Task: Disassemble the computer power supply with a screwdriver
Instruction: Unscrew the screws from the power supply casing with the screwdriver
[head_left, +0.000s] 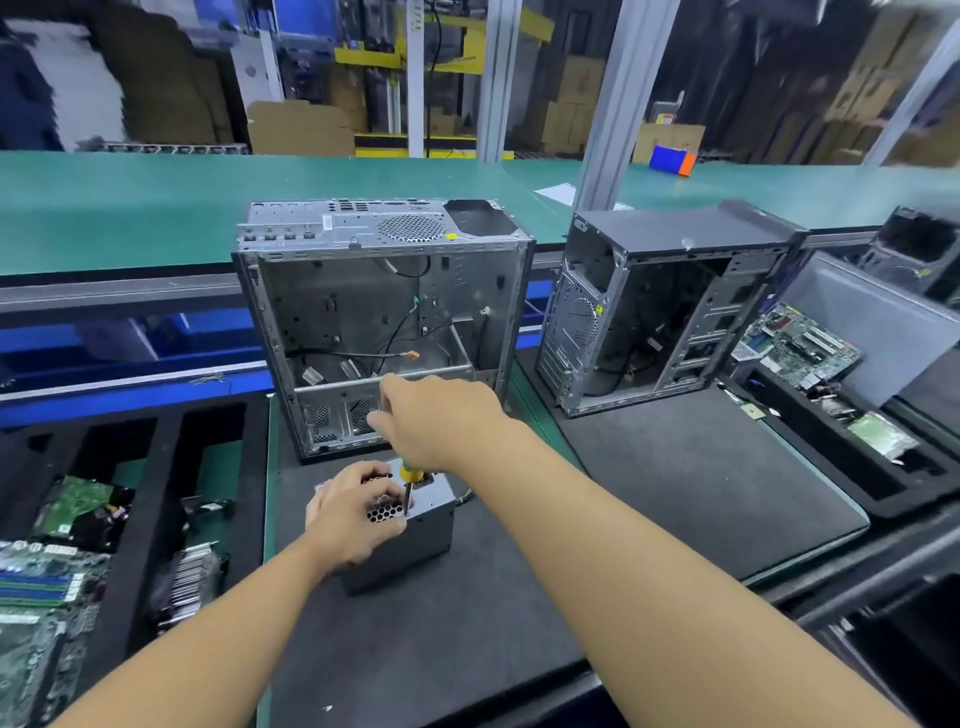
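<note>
The grey metal power supply (415, 540) stands on the black mat just in front of me, its honeycomb grille facing up. My left hand (349, 514) lies over the grille, its fingers curled round the top of the box. My right hand (434, 418) grips the handle of a yellow-and-green screwdriver (406, 480) from above. The shaft points straight down and its tip meets the top face of the power supply near the grille. Most of the handle is hidden inside my fist.
An empty silver computer case (379, 322) stands open right behind the power supply. A black case (660, 306) stands to the right. Black foam trays with circuit boards (41, 587) lie at the left, and another motherboard (800, 345) at the right.
</note>
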